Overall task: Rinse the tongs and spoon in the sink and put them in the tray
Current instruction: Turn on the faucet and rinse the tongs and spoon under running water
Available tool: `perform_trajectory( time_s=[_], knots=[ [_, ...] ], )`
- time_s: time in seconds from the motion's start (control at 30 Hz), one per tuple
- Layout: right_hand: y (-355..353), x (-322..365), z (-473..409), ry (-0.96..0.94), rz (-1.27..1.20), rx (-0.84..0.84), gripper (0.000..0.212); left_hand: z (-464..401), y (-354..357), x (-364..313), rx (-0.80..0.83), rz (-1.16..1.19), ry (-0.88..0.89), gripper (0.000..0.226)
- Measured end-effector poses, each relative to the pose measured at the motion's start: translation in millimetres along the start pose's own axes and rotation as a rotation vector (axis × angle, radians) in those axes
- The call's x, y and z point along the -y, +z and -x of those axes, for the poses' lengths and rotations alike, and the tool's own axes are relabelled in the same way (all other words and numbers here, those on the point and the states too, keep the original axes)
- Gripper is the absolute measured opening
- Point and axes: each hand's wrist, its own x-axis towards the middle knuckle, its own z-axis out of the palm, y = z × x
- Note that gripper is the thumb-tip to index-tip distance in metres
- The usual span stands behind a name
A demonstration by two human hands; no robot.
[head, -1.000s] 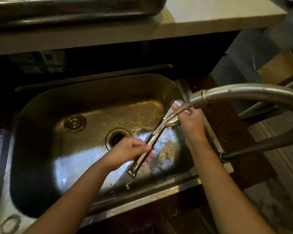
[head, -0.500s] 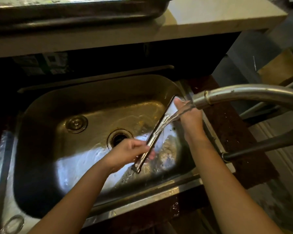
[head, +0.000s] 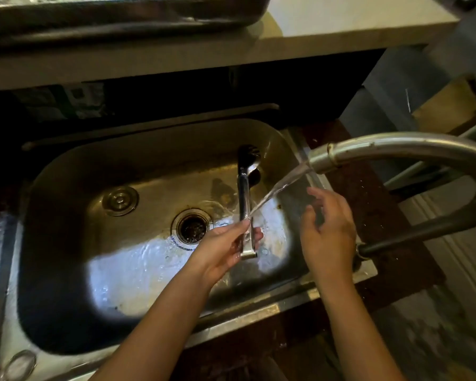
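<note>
Over a wet steel sink (head: 66, 243), the left hand (head: 220, 251) grips the hinge end of tongs (head: 245, 199) pointing away under water streaming from the faucet (head: 382, 149), while the right hand (head: 330, 229) hovers open, empty, just beside.

No text, brand or number could be read anywhere. The pale, green-patched packaging (head: 61, 101) in the dark recess under the far counter, at the far left, carried printed blocks, but they were too dim and blurred to make out.
</note>
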Motion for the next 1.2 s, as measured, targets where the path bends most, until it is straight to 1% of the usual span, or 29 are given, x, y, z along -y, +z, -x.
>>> perform_trajectory(
  time_s=[0.07, 0.1, 0.17, 0.23, 0.3, 0.47, 0.53, 0.7, 0.77, 0.83, 0.9, 0.93, 0.97, 1.0, 1.03, 1.13, 1.17, 1.2],
  knots=[
    [-9.1, -5.0, 7.7, -0.024, 0.158, -0.020, 0.037, -2.8, 3.3, -4.0, -0.001, 0.033, -0.020, 0.023],
    [-11.3, -7.4, 9.3, 0.009, 0.196, 0.004, 0.041, -4.0, 5.1, -6.7, 0.001, 0.048, -0.026, 0.026],
    [-14.3, -9.6, 10.1, 0.098, 0.141, 0.058, 0.046, -7.5, 9.0, -11.2, -0.001, 0.119, -0.045, 0.029],
    [-15.6, -9.7, 9.7, 0.137, 0.073, 0.065, 0.047, -10.8, 12.7, -14.1, -0.012, 0.235, -0.074, 0.027],
    [-16.6, -8.4, 11.5, 0.167, 0.020, 0.059, 0.049, -11.6, 16.0, -15.1, -0.011, 0.288, -0.080, 0.027],
    [-18.5, -3.9, 21.7, 0.169, -0.086, 0.049, 0.058, -10.0, 19.5, -15.1, -0.013, 0.363, -0.076, 0.021],
    [-17.5, -3.4, 27.8, 0.151, -0.056, 0.050, 0.059, -9.4, 18.7, -16.7, -0.016, 0.363, -0.071, 0.020],
    [-9.7, -3.6, 53.7, 0.077, 0.133, 0.094, 0.057, -5.9, 16.5, -16.3, -0.017, 0.396, -0.073, 0.026],
    [-13.7, -6.2, 55.0, 0.071, 0.150, 0.104, 0.056, -4.5, 15.8, -13.8, -0.014, 0.405, -0.073, 0.025],
    [-18.6, -6.7, 53.2, 0.017, 0.187, 0.030, 0.053, -2.5, 14.2, -11.2, -0.017, 0.386, -0.062, 0.025],
    [-17.1, -2.3, 51.6, -0.106, 0.219, -0.076, 0.047, 1.5, 11.1, -8.7, -0.013, 0.391, -0.067, 0.029],
    [-13.0, 0.2, 50.1, -0.156, 0.192, -0.093, 0.044, 4.7, 9.1, -7.9, -0.009, 0.413, -0.078, 0.029],
    [-7.5, 2.9, 47.4, -0.153, 0.119, -0.061, 0.041, 8.7, 7.2, -7.2, -0.001, 0.431, -0.086, 0.028],
    [-0.8, 6.4, 41.9, -0.078, 0.005, 0.019, 0.037, 13.1, 5.4, -6.6, 0.012, 0.437, -0.088, 0.026],
    [6.8, 9.3, 33.5, 0.052, -0.116, 0.138, 0.033, 17.8, 3.4, -5.7, 0.025, 0.431, -0.084, 0.025],
    [34.1, 13.1, 2.4, 0.526, -0.463, 0.544, 0.024, 32.9, -2.7, -2.0, 0.071, 0.379, -0.060, 0.028],
    [43.9, 13.4, -4.4, 0.624, -0.564, 0.654, 0.023, 37.7, -5.3, -1.1, 0.082, 0.369, -0.054, 0.030],
    [53.1, 13.5, -8.0, 0.674, -0.652, 0.741, 0.023, 42.7, -8.2, 0.0, 0.094, 0.373, -0.051, 0.032]
  ],
)
